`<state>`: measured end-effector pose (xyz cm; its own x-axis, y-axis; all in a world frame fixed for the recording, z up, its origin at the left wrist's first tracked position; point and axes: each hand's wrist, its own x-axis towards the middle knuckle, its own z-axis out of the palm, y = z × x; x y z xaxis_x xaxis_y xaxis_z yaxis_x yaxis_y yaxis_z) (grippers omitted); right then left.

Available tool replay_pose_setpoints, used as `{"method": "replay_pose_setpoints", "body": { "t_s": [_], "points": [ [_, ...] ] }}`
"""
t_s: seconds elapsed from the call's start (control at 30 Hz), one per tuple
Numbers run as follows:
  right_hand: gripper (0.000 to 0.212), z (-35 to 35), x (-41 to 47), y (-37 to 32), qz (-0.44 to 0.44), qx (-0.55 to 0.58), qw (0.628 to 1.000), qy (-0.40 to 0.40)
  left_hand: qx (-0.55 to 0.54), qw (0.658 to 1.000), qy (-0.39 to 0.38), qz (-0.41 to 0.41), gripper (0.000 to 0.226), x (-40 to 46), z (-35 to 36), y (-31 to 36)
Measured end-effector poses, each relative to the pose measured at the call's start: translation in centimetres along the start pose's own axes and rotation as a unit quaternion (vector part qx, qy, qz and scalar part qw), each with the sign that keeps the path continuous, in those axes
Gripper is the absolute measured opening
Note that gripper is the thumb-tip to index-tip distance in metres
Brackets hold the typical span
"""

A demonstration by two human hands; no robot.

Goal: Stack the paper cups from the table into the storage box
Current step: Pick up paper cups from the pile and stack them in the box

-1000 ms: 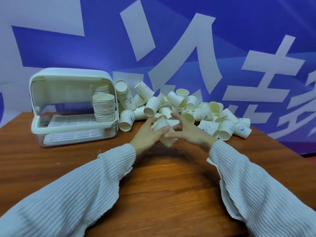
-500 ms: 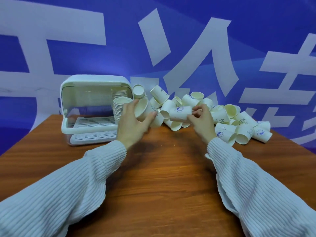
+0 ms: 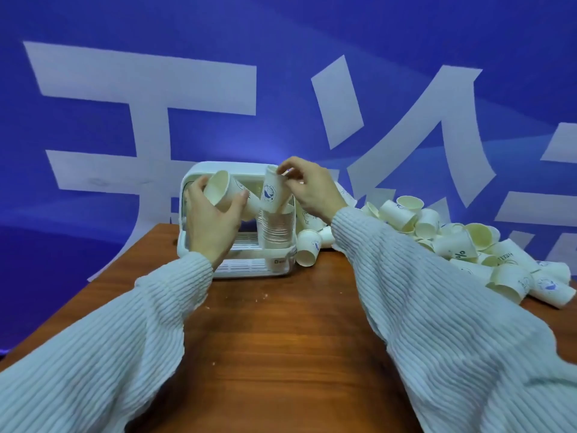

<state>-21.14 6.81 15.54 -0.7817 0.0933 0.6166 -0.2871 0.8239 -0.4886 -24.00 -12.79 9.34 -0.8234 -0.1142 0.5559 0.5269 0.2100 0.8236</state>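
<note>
The white storage box point(image 3: 199, 245) stands at the table's far left with its front open. Inside it, at the right, rises a stack of paper cups point(image 3: 276, 232). My right hand point(image 3: 307, 189) grips one printed paper cup point(image 3: 272, 193) by its rim, upright, directly above that stack and just touching its top. My left hand point(image 3: 212, 223) holds a second paper cup point(image 3: 223, 192) tilted, mouth toward me, in front of the box opening. A pile of loose paper cups point(image 3: 452, 235) lies on the table to the right.
The wooden table point(image 3: 281, 339) stretches toward me between my two white-sleeved arms. One loose cup point(image 3: 307, 250) lies right beside the box's right corner. A blue banner with large white characters point(image 3: 140, 89) fills the background.
Both hands have moved left and up from the cup pile to the box, each carrying a cup. The right hand's cup is now upright over the stack. The camera has swung left.
</note>
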Motion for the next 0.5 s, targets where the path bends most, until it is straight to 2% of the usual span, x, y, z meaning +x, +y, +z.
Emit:
{"method": "replay_pose_setpoints", "body": {
  "t_s": [0.2,0.3,0.5],
  "points": [
    [0.023,0.7,1.2,-0.1,-0.006,-0.035,0.999,0.005,0.012,1.000,-0.009,0.008,0.076,0.9,-0.6,-1.3],
    [0.024,1.1,1.3,0.5,0.006,-0.062,0.998,-0.019,0.016,1.000,-0.010,0.003,0.077,1.1,-0.4,-1.4],
    [0.031,3.0,-0.3,2.4,0.014,-0.132,0.983,-0.129,0.028,0.999,-0.032,0.008,0.076,1.2,0.1,-1.4]
  ]
}}
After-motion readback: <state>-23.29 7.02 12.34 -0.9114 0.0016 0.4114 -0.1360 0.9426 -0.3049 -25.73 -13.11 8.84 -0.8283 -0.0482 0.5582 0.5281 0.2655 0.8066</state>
